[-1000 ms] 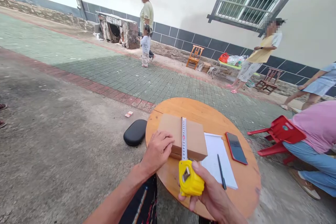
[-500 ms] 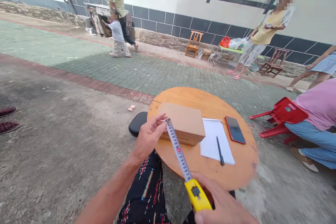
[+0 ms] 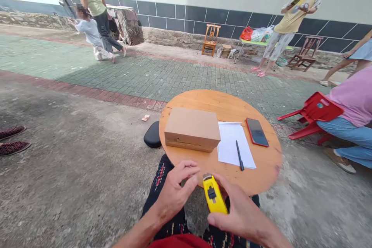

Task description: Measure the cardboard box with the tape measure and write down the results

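My right hand [image 3: 236,205] grips a yellow tape measure [image 3: 213,195] just over the near edge of the round wooden table [image 3: 209,99]. Its blade is drawn in, with only the metal end hook showing at the top. To the left of it my left hand [image 3: 178,186] holds nothing, its fingers apart and partly bent. Beyond both hands a closed brown cardboard box [image 3: 192,128] lies on the table. Beside the box are white sheets of paper [image 3: 232,147] with a black pen [image 3: 240,155] across them.
A phone [image 3: 257,132] in a red case lies on the table's right side. A black case [image 3: 152,135] sits by the table's left edge. A person in pink sits at right by a red plastic chair [image 3: 318,110]. Other people stand or walk near the wall.
The tape blade, stretched between my hands before, has gone back into its housing. My left hand has let go of its end and come down nearer my right hand.
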A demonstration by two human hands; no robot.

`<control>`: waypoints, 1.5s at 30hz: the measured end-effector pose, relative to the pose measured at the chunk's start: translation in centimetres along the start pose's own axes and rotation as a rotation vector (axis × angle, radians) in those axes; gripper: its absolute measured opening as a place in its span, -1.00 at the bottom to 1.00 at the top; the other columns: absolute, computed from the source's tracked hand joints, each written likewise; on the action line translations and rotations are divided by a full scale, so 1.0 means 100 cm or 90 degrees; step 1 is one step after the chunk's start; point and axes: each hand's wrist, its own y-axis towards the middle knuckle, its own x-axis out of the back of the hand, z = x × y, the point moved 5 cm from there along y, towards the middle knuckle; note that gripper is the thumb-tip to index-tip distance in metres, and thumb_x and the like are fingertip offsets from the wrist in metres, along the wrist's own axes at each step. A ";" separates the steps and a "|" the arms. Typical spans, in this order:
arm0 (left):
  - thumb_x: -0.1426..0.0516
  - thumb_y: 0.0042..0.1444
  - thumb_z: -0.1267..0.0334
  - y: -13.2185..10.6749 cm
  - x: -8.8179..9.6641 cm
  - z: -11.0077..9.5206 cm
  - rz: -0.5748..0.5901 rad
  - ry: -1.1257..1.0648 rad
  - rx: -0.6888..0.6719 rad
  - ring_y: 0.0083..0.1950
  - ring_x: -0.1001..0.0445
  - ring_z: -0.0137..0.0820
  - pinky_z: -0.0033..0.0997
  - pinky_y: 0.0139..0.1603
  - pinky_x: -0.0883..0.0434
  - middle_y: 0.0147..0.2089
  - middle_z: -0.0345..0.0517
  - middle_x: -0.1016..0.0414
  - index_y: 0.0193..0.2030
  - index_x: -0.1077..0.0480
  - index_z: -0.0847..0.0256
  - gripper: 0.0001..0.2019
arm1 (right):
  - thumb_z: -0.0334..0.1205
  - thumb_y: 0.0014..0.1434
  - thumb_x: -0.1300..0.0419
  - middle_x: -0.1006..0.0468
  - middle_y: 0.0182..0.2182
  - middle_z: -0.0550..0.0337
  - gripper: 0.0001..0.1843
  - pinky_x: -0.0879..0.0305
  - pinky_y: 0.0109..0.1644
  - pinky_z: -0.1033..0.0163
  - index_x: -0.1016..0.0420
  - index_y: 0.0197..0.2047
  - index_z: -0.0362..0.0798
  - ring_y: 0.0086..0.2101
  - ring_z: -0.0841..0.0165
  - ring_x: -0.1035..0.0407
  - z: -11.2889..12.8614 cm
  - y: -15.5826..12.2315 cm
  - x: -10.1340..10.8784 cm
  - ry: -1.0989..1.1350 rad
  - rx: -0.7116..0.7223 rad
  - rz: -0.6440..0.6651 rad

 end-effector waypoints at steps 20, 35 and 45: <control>-0.05 0.20 0.14 -0.035 0.004 0.087 -0.027 -0.034 0.113 -0.24 -0.48 -0.28 -0.33 -0.20 -0.40 -0.28 -0.02 -0.52 -0.28 -0.53 0.08 -0.77 | 0.02 -0.06 -0.34 -0.42 0.15 -0.11 -0.13 -0.17 0.14 -0.09 -0.25 0.28 -0.12 0.10 -0.03 -0.31 0.102 0.175 0.069 -0.444 0.176 -0.109; -0.27 -0.04 0.00 0.034 -0.006 0.077 -0.152 -0.406 0.275 0.16 -0.43 -0.08 -0.18 0.14 -0.39 0.14 0.16 -0.44 0.12 -0.35 0.26 -0.39 | 0.14 0.18 -0.09 -0.39 0.15 -0.15 -0.36 -0.32 0.09 0.02 -0.24 0.20 -0.10 0.06 0.11 -0.39 -0.005 0.104 0.073 0.131 0.003 -0.370; -0.31 -0.11 0.00 0.074 0.006 0.082 -0.139 -0.373 0.270 0.24 -0.34 -0.05 -0.12 0.20 -0.34 0.21 0.24 -0.35 0.16 -0.29 0.28 -0.30 | -0.01 0.21 -0.08 -0.55 -0.01 -0.01 -0.57 -0.40 -0.02 0.15 -0.40 0.05 -0.06 -0.04 0.21 -0.46 0.009 0.148 0.076 0.103 0.145 -0.395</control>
